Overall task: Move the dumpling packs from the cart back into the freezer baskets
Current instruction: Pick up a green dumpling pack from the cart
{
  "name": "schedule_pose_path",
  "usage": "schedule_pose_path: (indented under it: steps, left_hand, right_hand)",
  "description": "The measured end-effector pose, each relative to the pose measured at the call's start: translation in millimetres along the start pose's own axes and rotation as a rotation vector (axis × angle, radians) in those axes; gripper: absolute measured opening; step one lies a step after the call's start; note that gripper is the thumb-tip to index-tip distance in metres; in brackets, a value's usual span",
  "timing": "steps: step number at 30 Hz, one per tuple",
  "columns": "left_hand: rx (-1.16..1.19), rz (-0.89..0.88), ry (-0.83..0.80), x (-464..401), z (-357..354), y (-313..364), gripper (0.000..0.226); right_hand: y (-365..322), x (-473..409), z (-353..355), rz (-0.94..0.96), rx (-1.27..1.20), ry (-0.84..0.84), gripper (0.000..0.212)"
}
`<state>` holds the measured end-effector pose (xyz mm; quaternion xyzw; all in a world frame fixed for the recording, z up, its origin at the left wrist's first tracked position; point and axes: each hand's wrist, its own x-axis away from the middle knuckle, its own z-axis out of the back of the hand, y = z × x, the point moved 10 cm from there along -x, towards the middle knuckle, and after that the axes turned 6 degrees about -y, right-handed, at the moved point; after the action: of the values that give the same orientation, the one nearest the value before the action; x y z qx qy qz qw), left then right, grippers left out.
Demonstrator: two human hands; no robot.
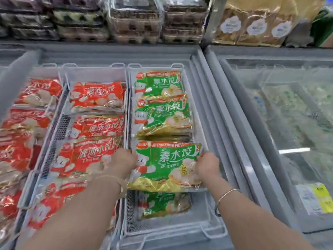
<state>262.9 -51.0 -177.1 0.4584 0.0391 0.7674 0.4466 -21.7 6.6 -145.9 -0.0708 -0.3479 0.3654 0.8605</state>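
Note:
A green dumpling pack (166,166) is held flat over the right-hand white wire basket (202,134) of the open chest freezer. My left hand (124,162) grips its left edge and my right hand (207,166) grips its right edge. Further back in the same basket lie two more green packs (162,112), and another green pack (162,204) lies low in the basket beneath the held one. The middle basket (59,127) holds several red dumpling packs (97,127). A third basket at the far left holds more red packs (23,127). The cart is out of view.
A second freezer (288,134) with a closed glass lid stands to the right, with a yellow label (314,199) on the glass. Above the freezers, a shelf carries stacked egg cartons (133,20) and tan bags (255,24).

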Motion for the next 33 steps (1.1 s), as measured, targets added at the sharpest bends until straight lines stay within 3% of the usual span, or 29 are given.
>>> schedule_pose_path:
  steps: [4, 7, 12, 21, 27, 30, 33]
  left_hand:
    - [-0.179, 0.052, 0.015, -25.3, -20.2, -21.1, 0.040]
    - [-0.215, 0.040, -0.018, -36.9, -37.1, -16.7, 0.025]
    - [-0.201, 0.075, -0.001, -63.1, -57.5, -14.7, 0.026]
    - [-0.076, 0.105, 0.081, -105.0, -68.5, -27.7, 0.020]
    - [-0.090, 0.152, -0.007, -93.3, -71.9, -17.1, 0.025]
    - [-0.128, 0.103, -0.042, -78.0, -61.4, 1.1, 0.012]
    - [-0.124, 0.020, -0.030, -61.4, -38.6, 31.6, 0.022]
  right_hand:
    - [4.3, -23.1, -38.8, -0.040, 0.060, -0.086, 0.024]
    - [3.2, -40.4, -54.1, -0.043, 0.101, -0.132, 0.029]
    - [-11.9, -72.6, -77.8, 0.026, 0.170, -0.161, 0.015]
    - [1.7, -107.1, -99.8, -0.034, 0.033, -0.061, 0.037]
    - [-0.6, -102.7, -90.4, -0.020, 0.051, -0.046, 0.043]
    - [-11.5, -92.5, -77.2, -0.012, 0.029, -0.073, 0.045]
    - [-32.0, -73.5, -49.2, 0.045, 0.007, -0.088, 0.045]
